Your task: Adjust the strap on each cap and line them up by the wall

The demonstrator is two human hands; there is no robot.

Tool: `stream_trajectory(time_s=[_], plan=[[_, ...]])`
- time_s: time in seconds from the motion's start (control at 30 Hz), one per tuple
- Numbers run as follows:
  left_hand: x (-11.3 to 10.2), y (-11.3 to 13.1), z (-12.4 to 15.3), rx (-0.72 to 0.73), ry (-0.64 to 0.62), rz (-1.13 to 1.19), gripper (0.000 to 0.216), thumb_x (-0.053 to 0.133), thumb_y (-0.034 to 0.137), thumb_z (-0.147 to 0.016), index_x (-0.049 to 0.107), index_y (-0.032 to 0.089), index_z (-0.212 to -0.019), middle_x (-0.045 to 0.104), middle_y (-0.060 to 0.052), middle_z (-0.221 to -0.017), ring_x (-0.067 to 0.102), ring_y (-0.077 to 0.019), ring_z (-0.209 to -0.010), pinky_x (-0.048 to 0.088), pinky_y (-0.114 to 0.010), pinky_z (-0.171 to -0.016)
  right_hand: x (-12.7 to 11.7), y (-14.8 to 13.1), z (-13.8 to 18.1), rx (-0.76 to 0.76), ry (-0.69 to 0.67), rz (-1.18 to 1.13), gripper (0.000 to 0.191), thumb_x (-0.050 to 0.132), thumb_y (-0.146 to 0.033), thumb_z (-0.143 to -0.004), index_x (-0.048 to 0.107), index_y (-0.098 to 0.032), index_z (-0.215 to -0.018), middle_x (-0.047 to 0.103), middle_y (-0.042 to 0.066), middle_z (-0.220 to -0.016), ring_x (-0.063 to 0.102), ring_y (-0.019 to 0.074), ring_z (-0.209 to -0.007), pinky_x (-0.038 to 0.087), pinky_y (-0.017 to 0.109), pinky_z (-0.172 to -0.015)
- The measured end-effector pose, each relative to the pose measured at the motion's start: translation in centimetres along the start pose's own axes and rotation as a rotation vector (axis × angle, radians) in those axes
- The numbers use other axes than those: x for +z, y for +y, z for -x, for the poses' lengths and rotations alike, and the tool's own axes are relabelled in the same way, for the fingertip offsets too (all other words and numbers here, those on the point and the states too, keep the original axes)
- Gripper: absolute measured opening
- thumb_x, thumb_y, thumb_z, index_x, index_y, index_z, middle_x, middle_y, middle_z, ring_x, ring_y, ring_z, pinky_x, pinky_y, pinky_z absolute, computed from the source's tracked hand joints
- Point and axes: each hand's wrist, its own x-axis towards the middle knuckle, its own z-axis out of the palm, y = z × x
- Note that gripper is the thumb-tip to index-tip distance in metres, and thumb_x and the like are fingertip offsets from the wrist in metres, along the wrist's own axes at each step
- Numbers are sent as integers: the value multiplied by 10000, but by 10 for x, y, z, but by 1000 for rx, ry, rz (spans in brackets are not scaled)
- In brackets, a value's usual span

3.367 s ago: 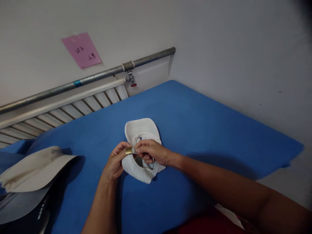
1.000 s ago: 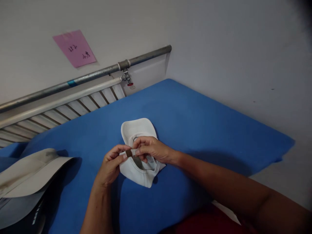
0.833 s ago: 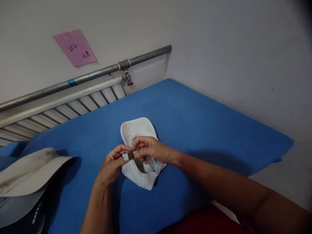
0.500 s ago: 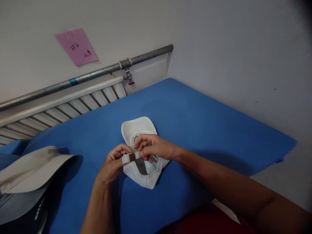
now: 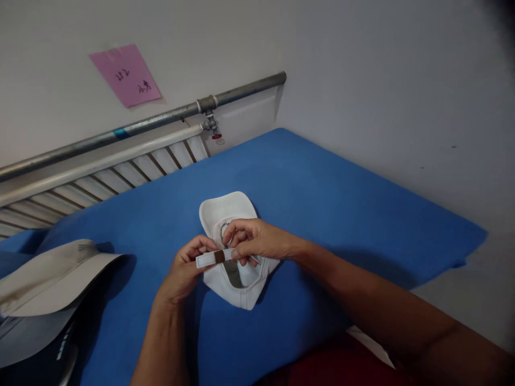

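Observation:
A white baseball cap [image 5: 228, 206] lies on the blue-covered table, its brim pointing away from me and its inside partly showing. Across its back opening runs a white strap [image 5: 206, 260] with a small brown band [image 5: 219, 257] around it. My left hand [image 5: 183, 268] pinches the strap near its left end between thumb and fingers. On the other side of the brown band, my right hand [image 5: 257, 239] grips the strap with thumb and forefinger, the other fingers curled over the cap's opening.
Several stacked caps [image 5: 60, 279] in white, grey and dark lie at the left. The blue table cover [image 5: 322, 182] reaches the walls. Behind it are a radiator [image 5: 120, 177], a metal pipe [image 5: 161, 119] with a red-handled valve [image 5: 216, 136], and a pink paper [image 5: 126, 75] on the wall.
More of the strap's left end now shows beyond my left thumb, and it sits slightly further left. Both hands have barely shifted; the cap stays in place.

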Motion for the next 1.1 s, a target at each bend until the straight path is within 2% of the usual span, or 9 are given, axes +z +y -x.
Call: stream_trajectory(time_s=[0.2, 0.47, 0.7, 0.8, 0.9, 1.0, 1.1], plan=[[0, -4, 0, -52, -71, 23, 319, 847, 318, -581, 644, 157, -768, 669, -13, -682, 576, -110, -580, 408, -196, -569, 6, -3, 1, -1, -28, -18, 192, 611, -75, -679, 579, -161, -848, 574, -74, -607, 517, 39, -440, 421, 141, -398], [-2, -2, 0, -6, -29, 9, 309, 854, 276, -575, 654, 159, -778, 671, -11, -708, 588, -106, -618, 422, -185, -594, 2, -3, 1, 20, -37, 10, 202, 621, -113, -686, 566, -166, -873, 579, -70, -549, 516, 61, -425, 419, 153, -382], [-4, -8, 0, -50, -117, -35, 287, 812, 304, -649, 656, 172, -851, 679, -34, -761, 607, -132, -660, 427, -212, -618, 4, -3, 2, 22, -50, 9, 190, 618, -113, -681, 562, -174, -852, 558, -80, -579, 519, 51, -431, 434, 156, -404], [-6, -7, 1, -60, -112, -63, 271, 799, 291, -667, 667, 177, -875, 671, -31, -749, 616, -142, -684, 437, -217, -635, 3, -4, 2, 52, -38, 63, 184, 575, -100, -686, 567, -173, -855, 560, -77, -573, 469, 38, -399, 400, 149, -386], [-8, 0, 4, -56, -116, -136, 271, 752, 288, -720, 688, 193, -965, 702, -61, -862, 644, -183, -814, 467, -246, -725, 0, -5, 3, 61, -3, 101, 194, 548, -84, -677, 576, -169, -850, 563, -73, -574, 440, 33, -391, 366, 144, -372], [-8, 10, 6, -6, -45, -228, 263, 674, 308, -783, 697, 219, -1028, 704, -77, -1009, 638, -229, -947, 473, -308, -839, -4, -4, 3, 30, 32, 88, 179, 567, -95, -680, 579, -165, -844, 566, -70, -584, 440, 32, -402, 358, 146, -379], [-8, 16, 5, 65, 37, -429, 223, 596, 276, -812, 731, 237, -986, 710, -60, -1042, 596, -266, -1064, 367, -398, -1027, -9, -3, 3, 15, 50, 73, 150, 592, -138, -710, 591, -160, -859, 539, -74, -561, 407, 32, -390, 312, 152, -358]])
